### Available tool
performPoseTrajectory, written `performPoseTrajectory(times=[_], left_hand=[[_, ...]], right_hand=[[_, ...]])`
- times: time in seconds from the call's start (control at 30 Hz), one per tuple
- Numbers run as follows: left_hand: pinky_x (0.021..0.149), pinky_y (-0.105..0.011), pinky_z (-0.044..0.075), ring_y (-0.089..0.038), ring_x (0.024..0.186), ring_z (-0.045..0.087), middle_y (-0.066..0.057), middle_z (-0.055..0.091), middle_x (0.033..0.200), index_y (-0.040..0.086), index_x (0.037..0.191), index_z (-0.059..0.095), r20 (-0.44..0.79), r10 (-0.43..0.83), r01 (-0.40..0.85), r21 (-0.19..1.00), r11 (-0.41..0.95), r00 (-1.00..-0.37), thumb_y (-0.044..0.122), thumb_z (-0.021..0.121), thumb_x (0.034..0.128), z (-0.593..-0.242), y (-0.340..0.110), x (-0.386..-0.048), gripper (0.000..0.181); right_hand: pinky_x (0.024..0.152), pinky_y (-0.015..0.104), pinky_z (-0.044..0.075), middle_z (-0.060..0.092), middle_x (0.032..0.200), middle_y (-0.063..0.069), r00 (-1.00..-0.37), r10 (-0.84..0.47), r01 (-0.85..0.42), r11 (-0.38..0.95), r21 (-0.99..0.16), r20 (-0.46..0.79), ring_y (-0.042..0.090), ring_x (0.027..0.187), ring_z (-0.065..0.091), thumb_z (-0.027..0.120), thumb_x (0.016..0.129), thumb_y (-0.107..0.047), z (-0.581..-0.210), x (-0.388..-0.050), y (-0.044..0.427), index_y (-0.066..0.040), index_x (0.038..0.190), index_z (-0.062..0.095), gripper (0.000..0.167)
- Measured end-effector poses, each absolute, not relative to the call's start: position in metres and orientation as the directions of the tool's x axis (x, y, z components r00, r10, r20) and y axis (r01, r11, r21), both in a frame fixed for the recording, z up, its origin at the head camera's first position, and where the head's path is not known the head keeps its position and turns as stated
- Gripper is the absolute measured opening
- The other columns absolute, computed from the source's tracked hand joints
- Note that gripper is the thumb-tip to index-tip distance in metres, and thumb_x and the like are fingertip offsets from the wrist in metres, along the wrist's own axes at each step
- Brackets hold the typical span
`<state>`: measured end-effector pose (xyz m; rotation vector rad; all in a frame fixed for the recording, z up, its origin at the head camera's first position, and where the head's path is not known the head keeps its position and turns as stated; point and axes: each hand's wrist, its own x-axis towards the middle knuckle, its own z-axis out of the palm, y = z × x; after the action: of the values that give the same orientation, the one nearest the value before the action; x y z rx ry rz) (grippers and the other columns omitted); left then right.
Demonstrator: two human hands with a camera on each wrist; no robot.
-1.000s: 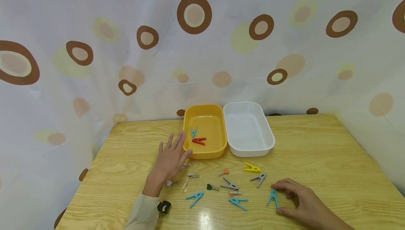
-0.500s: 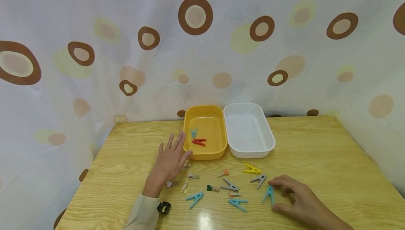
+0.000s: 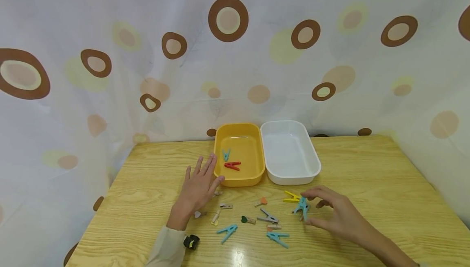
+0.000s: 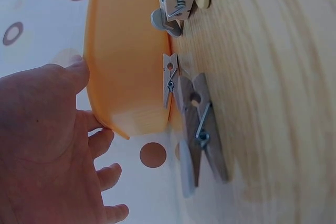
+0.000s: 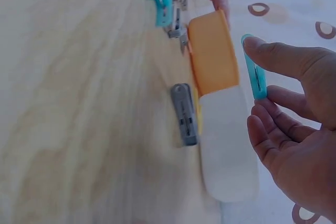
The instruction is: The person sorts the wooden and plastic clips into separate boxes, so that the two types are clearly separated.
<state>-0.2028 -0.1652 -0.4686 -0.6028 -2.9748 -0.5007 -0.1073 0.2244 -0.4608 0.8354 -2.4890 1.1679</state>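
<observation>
Against spotted backdrop (image 3: 264,54), over wood-grain counter (image 3: 367,185), carried teal clothespin (image 3: 302,204) leftward and forward since moment before, from beside gray clothespin (image 5: 185,115) until overlapping it in head view. Kept right grip (image 3: 334,216) parted only by held piece's length, pinching it end to end between thumb and finger, raised off counter. Held left grip (image 3: 196,187) unchanged: fingers straight, spread, touching rim of orange tray (image 3: 242,182). Saw red clothespin (image 3: 232,165) still inside, white tray (image 3: 293,180) just beside.

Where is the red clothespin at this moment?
In the head view, the red clothespin lies inside the yellow tray, left of centre, just on the near side of a blue clothespin.
</observation>
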Motion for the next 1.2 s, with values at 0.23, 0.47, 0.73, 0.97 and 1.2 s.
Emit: performPoseTrajectory(times=[0.23, 0.47, 0.73, 0.97, 1.2], left_hand=[[0.118, -0.070, 0.011, -0.033, 0.157, 0.006, -0.004, 0.017, 0.171, 0.011, 0.166, 0.015, 0.122, 0.369, 0.389, 0.300, 0.871, -0.921, 0.053, 0.037, 0.1091, -0.469, -0.165, -0.203, 0.074], [0.119, -0.069, 0.009, -0.033, 0.157, 0.007, -0.004, 0.017, 0.171, 0.011, 0.166, 0.015, 0.125, 0.373, 0.393, 0.306, 0.867, -0.919, 0.053, 0.037, 0.1093, -0.468, -0.166, -0.203, 0.074], [0.119, -0.069, 0.010, -0.035, 0.157, 0.009, -0.004, 0.016, 0.171, 0.010, 0.166, 0.016, 0.127, 0.368, 0.389, 0.292, 0.874, -0.921, 0.053, 0.037, 0.1091, -0.471, -0.166, -0.204, 0.074], [0.119, -0.069, 0.011, -0.035, 0.157, 0.010, -0.003, 0.016, 0.170, 0.011, 0.166, 0.016, 0.127, 0.363, 0.384, 0.290, 0.876, -0.923, 0.053, 0.037, 0.1090, -0.470, -0.165, -0.204, 0.074], [0.118, -0.069, 0.011, -0.035, 0.157, 0.010, -0.003, 0.016, 0.170, 0.010, 0.166, 0.016, 0.125, 0.366, 0.386, 0.287, 0.877, -0.922, 0.055, 0.036, 0.1089, -0.470, -0.165, -0.205, 0.075]], right_hand=[[0.075, 0.030, 0.059, 0.068, 0.120, 0.002, -0.785, -0.390, -0.620, 0.493, -0.611, 0.482, 0.005, 0.103, 0.062, 0.094, 0.073, -0.007, -0.442, -0.122, 0.209, -0.012, 0.127, 0.069, 0.060], [0.077, 0.027, 0.059, 0.067, 0.119, 0.001, -0.766, -0.407, -0.643, 0.464, -0.609, 0.498, 0.016, 0.102, 0.065, 0.093, 0.072, -0.005, -0.431, -0.138, 0.191, -0.008, 0.126, 0.070, 0.059], [0.077, 0.032, 0.060, 0.067, 0.119, 0.003, -0.745, -0.428, -0.666, 0.441, -0.602, 0.511, 0.023, 0.103, 0.065, 0.092, 0.076, -0.006, -0.428, -0.165, 0.173, -0.009, 0.125, 0.070, 0.054], [0.081, 0.040, 0.060, 0.067, 0.120, 0.003, -0.785, -0.409, -0.617, 0.445, -0.649, 0.465, 0.027, 0.107, 0.063, 0.090, 0.078, -0.006, -0.423, -0.187, 0.158, -0.007, 0.126, 0.070, 0.052], [0.083, 0.037, 0.060, 0.067, 0.120, 0.005, -0.789, -0.417, -0.611, 0.461, -0.644, 0.451, 0.024, 0.108, 0.064, 0.091, 0.078, -0.011, -0.419, -0.209, 0.142, -0.004, 0.126, 0.070, 0.053]])
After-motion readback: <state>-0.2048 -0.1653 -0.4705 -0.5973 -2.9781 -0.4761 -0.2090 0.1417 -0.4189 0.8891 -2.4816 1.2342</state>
